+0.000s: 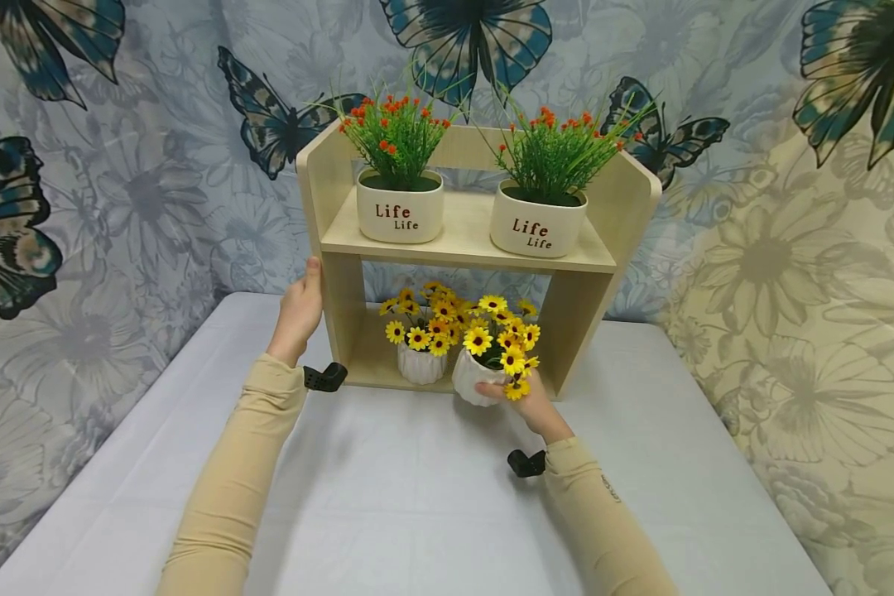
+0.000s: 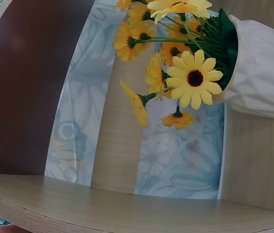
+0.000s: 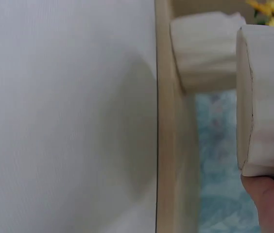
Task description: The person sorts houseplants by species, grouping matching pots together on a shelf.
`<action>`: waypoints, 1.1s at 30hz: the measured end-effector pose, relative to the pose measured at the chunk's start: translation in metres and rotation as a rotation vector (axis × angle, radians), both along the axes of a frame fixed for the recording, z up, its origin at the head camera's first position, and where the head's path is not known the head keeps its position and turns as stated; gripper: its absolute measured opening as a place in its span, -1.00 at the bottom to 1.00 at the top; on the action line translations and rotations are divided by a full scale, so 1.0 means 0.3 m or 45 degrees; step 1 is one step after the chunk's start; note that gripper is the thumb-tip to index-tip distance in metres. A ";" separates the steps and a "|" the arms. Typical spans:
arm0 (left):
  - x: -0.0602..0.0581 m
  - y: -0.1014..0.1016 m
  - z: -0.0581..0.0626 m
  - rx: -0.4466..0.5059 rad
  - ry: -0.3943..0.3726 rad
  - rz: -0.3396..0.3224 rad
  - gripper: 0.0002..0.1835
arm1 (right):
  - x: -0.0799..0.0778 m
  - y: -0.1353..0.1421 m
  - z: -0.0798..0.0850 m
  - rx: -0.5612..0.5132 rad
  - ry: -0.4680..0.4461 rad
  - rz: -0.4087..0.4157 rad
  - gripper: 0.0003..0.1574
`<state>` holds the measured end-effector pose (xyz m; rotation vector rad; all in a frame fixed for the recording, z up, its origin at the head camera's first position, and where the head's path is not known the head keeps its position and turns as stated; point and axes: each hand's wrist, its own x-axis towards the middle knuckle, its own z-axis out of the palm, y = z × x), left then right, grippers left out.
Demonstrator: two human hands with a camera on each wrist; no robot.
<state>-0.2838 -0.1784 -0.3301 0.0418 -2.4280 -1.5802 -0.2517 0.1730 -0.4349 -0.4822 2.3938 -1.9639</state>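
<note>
A white ribbed flowerpot (image 1: 478, 381) with yellow daisies (image 1: 502, 335) tilts in my right hand (image 1: 532, 406), which grips its side with the thumb in front. The right wrist view shows this pot's bottom raised, outside the shelf's front edge. Beside it, a second white pot (image 1: 421, 364) with yellow flowers (image 2: 194, 77) stands on the lower board of the wooden shelf (image 1: 462, 258). My left hand (image 1: 298, 314) rests against the outer left side panel of the shelf, thumb pointing up; its other fingers are mostly hidden.
Two white oval pots marked "Life", a left one (image 1: 400, 211) and a right one (image 1: 538, 223), stand on the upper board with red-flowered grass. The shelf is on a white-covered table (image 1: 387, 497). Behind hangs a butterfly-patterned cloth (image 1: 156, 165).
</note>
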 end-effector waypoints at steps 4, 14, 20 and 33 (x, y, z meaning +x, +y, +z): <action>0.000 -0.002 0.000 -0.010 -0.008 0.000 -0.05 | -0.043 0.041 -0.038 0.009 -0.023 -0.073 -0.20; 0.003 0.001 0.004 -0.014 -0.007 0.005 -0.05 | -0.103 0.080 -0.086 0.041 -0.043 -0.209 0.05; 0.004 0.006 0.006 -0.015 -0.004 0.017 -0.04 | -0.125 0.088 -0.091 0.095 -0.037 -0.294 0.12; 0.004 0.012 0.003 -0.011 -0.007 0.043 -0.05 | -0.152 0.086 -0.127 0.082 -0.051 -0.360 0.14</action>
